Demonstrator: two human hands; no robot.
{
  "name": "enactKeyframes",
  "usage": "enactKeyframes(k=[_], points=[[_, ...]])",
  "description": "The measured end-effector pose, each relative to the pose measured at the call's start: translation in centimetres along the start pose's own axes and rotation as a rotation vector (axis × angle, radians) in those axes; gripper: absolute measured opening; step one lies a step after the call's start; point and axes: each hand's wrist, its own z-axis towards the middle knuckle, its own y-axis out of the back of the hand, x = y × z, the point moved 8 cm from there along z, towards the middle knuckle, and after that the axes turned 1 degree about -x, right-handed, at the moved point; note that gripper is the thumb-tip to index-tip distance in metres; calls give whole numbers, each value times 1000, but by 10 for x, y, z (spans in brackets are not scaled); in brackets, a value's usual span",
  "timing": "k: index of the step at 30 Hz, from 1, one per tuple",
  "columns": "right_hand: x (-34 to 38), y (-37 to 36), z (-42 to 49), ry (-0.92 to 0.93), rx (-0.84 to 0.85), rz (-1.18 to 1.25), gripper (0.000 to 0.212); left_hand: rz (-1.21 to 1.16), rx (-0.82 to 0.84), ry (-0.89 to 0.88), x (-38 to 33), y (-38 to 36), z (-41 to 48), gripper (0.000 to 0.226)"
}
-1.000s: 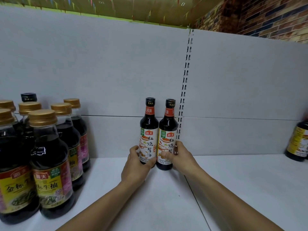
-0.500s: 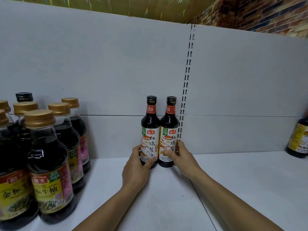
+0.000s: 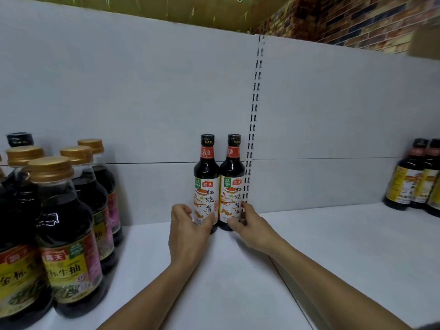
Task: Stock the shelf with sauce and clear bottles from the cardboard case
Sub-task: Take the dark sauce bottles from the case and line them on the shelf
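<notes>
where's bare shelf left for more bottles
Bare white shelf runs from the two slim dark sauce bottles with white labels, held by left hand and right hand, right to the yellow-labelled dark bottles. A narrower gap lies left of the pair. Far left is crowded with big gold-capped dark bottles.

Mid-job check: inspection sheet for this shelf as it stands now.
Surface: white shelf, seam right of centre.
Job's things: left sauce bottle and right sauce bottle upright, side by side, near the back panel.
Clutter: gold-capped bottles at left; yellow-labelled bottles far right.
Grippers: left hand grips the left sauce bottle, right hand the right sauce bottle, low down.
Cables: nothing seen.
Surroundings: slotted strip on the panel; brick wall above.
</notes>
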Motion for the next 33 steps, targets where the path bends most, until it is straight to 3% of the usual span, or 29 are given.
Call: enactKeyframes(k=[3, 7, 16, 21, 25, 29, 33], points=[[3, 4, -13, -2, -10, -13, 65, -13, 25, -69, -11, 0, -7, 38], [2, 10, -30, -45, -35, -17, 67, 49, 125, -229, -24, -9, -19, 37], [-8, 31, -71, -75, -81, -30, 56, 175, 238, -507, -48, -25, -40, 29], [-15, 54, -93, -72, -126, -3, 50, 126, 290, -553, -72, -32, -57, 18], [-19, 74, -116, -58, -169, 24, 47, 73, 449, -532, -99, -44, -78, 11], [-23, 105, -145, -37, -251, 53, 42, 62, 671, -576, -128, -70, -111, 26], [-40, 147, -188, -39, -370, 28, 38, -14, 779, -604, -166, -98, -158, 31]])
